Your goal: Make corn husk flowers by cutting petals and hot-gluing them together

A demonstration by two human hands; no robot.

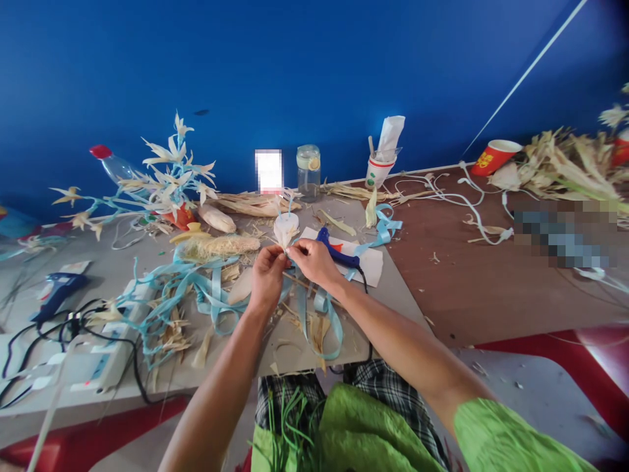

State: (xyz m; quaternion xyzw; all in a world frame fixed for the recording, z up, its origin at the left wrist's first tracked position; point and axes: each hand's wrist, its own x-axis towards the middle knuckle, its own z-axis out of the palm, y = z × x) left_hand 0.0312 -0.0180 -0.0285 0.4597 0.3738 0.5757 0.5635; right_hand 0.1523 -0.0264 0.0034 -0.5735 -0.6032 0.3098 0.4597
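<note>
A small pale corn-husk flower point(285, 233) is pinched at its base between my two hands, over the middle of the grey table. My left hand point(269, 274) has its thumb and fingers closed on the flower's lower end. From the right, my right hand point(310, 259) grips the same spot with its fingertips. Behind the flower stands a white round lid or spool point(286, 220), partly covered. A blue glue gun point(339, 250) lies just right of my right hand on a white sheet point(372, 265). Light blue ribbon point(328, 321) curls below my hands.
Husk flowers on blue stems point(179, 164) stand at the left. A power strip point(118, 344) with black cables and another glue gun point(61, 288) lie front left. Behind are a glass jar point(308, 176) and a paper cup point(379, 172). A red cup point(494, 157) and husks point(565, 167) sit right.
</note>
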